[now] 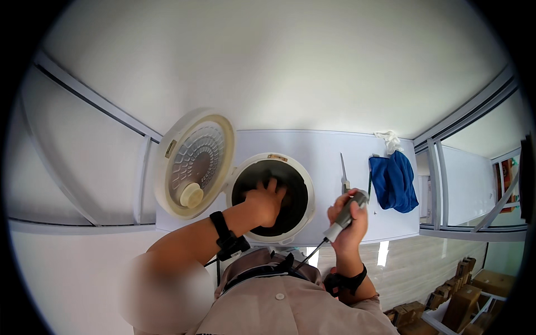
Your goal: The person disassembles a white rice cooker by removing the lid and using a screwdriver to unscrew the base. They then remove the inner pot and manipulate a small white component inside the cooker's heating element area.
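Observation:
A white rice cooker [310, 215] stands on the table with its hinged lid [229, 134] swung up to the left. My left hand [266, 204] reaches down into the dark inside of the cooker, its fingers spread; what the fingertips touch there is too dark and blurred to tell. To the right of the cooker, my right hand [353, 226] is closed round the grey handle of a screwdriver [345, 216]. The screwdriver's long shaft slants down and left toward my body, apart from the cooker.
A second slim tool [343, 168], seemingly another screwdriver, lies on the pale table [324, 146] beyond my right hand. Farther right is a crumpled blue cloth [393, 181] with a white tissue [389, 142] behind it. Framed panels flank the table, and cardboard boxes [462, 307] stand at lower right.

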